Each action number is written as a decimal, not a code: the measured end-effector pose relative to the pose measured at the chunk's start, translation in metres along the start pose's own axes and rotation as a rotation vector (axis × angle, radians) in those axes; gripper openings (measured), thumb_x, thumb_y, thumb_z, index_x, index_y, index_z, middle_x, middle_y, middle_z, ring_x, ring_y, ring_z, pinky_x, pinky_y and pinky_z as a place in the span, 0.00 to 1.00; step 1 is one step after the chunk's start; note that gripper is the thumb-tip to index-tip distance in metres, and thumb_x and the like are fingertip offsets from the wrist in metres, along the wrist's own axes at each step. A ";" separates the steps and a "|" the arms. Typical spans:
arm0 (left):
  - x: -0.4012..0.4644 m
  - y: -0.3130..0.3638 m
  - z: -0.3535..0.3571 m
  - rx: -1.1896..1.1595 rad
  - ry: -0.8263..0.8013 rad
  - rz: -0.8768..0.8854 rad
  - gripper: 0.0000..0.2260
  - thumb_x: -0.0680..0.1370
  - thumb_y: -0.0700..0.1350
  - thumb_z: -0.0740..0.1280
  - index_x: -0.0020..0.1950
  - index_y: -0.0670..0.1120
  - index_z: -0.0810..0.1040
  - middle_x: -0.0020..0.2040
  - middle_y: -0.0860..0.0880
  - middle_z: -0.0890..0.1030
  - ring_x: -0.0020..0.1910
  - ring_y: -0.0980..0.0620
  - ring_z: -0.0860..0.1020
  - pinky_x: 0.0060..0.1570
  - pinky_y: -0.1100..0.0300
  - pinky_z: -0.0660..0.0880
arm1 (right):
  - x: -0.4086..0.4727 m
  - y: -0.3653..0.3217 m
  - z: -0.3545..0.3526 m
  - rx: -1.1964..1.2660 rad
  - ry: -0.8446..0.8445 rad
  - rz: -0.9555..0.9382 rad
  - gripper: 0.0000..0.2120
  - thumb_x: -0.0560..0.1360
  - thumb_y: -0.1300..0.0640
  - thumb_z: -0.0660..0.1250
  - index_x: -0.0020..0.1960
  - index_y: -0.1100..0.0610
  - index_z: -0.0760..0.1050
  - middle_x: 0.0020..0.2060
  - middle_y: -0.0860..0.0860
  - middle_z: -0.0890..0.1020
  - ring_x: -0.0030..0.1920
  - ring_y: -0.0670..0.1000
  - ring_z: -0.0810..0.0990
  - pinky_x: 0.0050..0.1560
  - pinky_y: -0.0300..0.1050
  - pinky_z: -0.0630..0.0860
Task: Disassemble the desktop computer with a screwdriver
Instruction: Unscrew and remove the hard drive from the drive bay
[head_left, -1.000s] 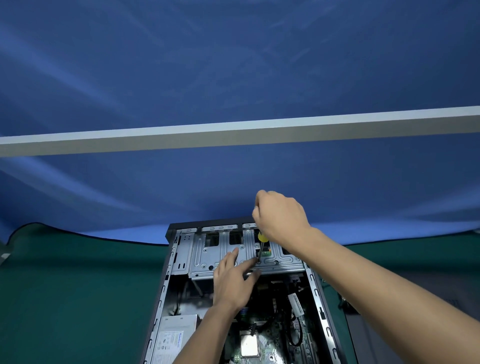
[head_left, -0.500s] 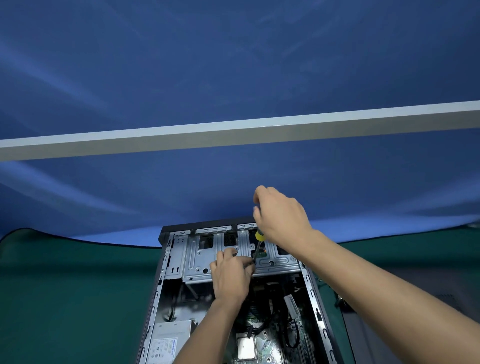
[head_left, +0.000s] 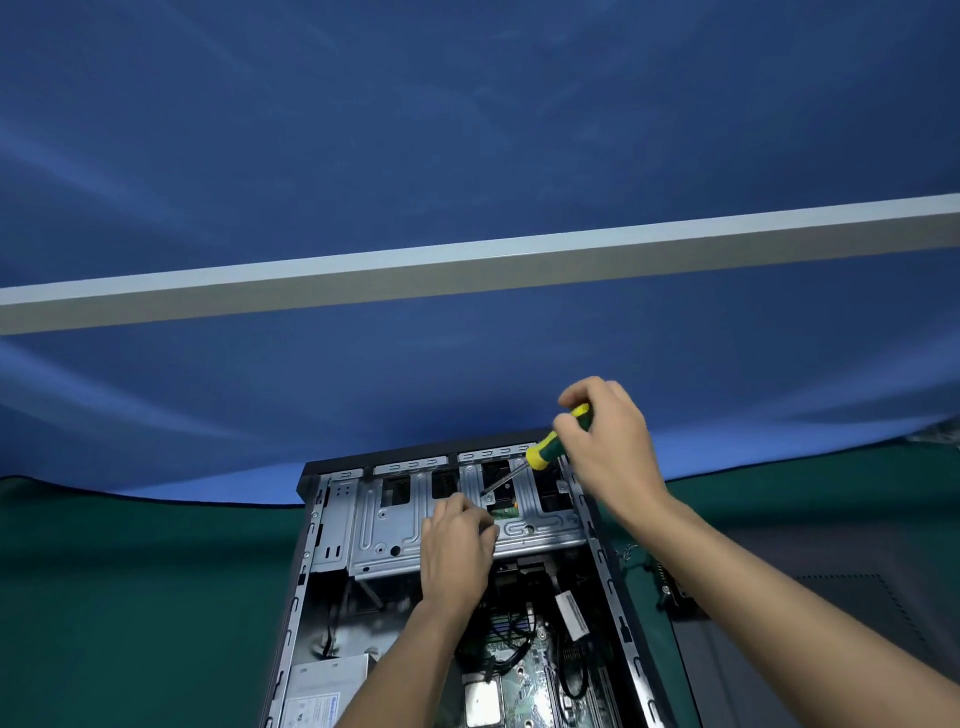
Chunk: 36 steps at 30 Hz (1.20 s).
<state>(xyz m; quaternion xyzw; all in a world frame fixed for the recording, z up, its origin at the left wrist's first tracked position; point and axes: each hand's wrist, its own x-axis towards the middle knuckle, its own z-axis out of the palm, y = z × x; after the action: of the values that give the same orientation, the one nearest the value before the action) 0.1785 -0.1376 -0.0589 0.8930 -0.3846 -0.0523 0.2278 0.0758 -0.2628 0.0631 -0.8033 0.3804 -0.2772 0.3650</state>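
Green matting covers the surface (head_left: 130, 597), smooth and dull, with a black-edged rim curving along its far side. On it lies an open desktop computer (head_left: 457, 597), a long box of thin grey sheet metal, its long axis running away from the viewer. Nearest, inside the case, a green circuit board (head_left: 524, 675) carries a square silvery chip and loops of black cable, and a pale grey power supply (head_left: 324, 686) with a printed label sits at the near left corner. Farther in, a stamped steel drive cage (head_left: 384, 525) spans the case's width, ribbed and pierced with rectangular slots.

Both forearms reach in from the near edge. The left hand (head_left: 457, 545) rests on the drive cage, its fingers curled at the cage's middle; whether they pinch something is hidden. The right hand (head_left: 605, 447) is raised above the far right corner of the case, fingers wrapped around the handle of a screwdriver (head_left: 545, 447). The screwdriver has a rounded yellow and green handle and a thin dark metal shaft; it tilts, handle up to the right, tip pointing down and left at the cage, just beyond the left hand.

Right of the case lies a dark grey panel (head_left: 831, 597). Beyond everything hangs rippled blue cloth (head_left: 467, 130), crossed by a pale grey flat bar (head_left: 467, 275).
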 end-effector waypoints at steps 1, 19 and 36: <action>-0.001 0.000 0.001 -0.009 0.007 -0.012 0.07 0.78 0.49 0.65 0.50 0.48 0.81 0.47 0.55 0.74 0.51 0.55 0.70 0.49 0.63 0.63 | -0.003 0.008 0.000 0.045 0.021 0.034 0.04 0.75 0.59 0.62 0.46 0.51 0.71 0.46 0.46 0.72 0.40 0.41 0.72 0.38 0.40 0.64; -0.015 0.041 -0.015 -0.791 -0.042 -0.480 0.05 0.74 0.39 0.70 0.38 0.40 0.82 0.35 0.46 0.82 0.36 0.47 0.80 0.41 0.56 0.76 | -0.055 0.064 0.010 -0.628 -0.525 0.211 0.05 0.70 0.55 0.63 0.38 0.55 0.68 0.38 0.49 0.75 0.41 0.54 0.76 0.38 0.42 0.69; -0.030 0.120 0.001 -0.980 -0.385 -0.467 0.06 0.74 0.37 0.70 0.37 0.38 0.81 0.29 0.44 0.77 0.22 0.54 0.72 0.27 0.62 0.75 | -0.077 0.122 -0.024 0.144 -0.160 0.270 0.07 0.69 0.52 0.73 0.37 0.50 0.76 0.27 0.46 0.77 0.28 0.45 0.71 0.32 0.44 0.69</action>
<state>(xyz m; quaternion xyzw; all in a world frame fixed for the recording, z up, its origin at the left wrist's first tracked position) 0.0775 -0.1884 -0.0090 0.7187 -0.1427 -0.4351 0.5233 -0.0344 -0.2630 -0.0334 -0.7362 0.4336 -0.1876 0.4846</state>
